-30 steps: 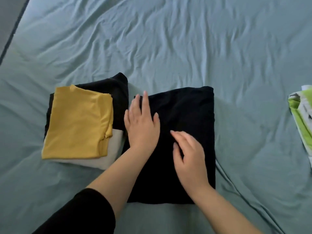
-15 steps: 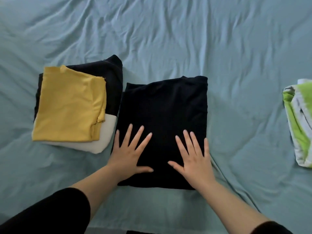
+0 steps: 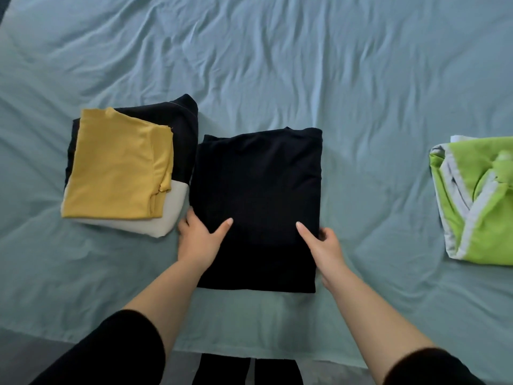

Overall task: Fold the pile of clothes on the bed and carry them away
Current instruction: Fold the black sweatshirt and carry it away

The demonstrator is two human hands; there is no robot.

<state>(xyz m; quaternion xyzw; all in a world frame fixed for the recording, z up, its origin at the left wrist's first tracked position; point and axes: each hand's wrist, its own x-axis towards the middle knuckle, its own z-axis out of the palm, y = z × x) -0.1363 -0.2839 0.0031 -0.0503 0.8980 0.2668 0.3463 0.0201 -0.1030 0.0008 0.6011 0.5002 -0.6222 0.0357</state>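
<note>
**Two hands hold the folded black garment on the bed**

A folded black garment (image 3: 258,207) lies flat in the middle of the bed (image 3: 277,65), which has a wrinkled blue-green sheet. The garment makes a neat, tall rectangle.

The left hand (image 3: 198,240) grips the garment's left edge. Its thumb lies on top of the black cloth and its fingers curl around the side. The right hand (image 3: 323,244) grips the right edge the same way, with its thumb on top and its fingers tucked around the side. Both hands are near the lower half of the garment. Both arms have black sleeves pushed up.

Just to the left sits a stack of folded clothes (image 3: 127,173). A yellow garment (image 3: 116,165) is on top. Under it are a dark garment (image 3: 183,120) and a white one (image 3: 166,215). The stack almost touches the black garment's left edge.

Far to the right, well apart from the rest, lies a green and white cloth (image 3: 477,201). It runs past the edge of the view.

At the bottom, below the edge of the bed, the person's dark legs (image 3: 247,369) show.
</note>
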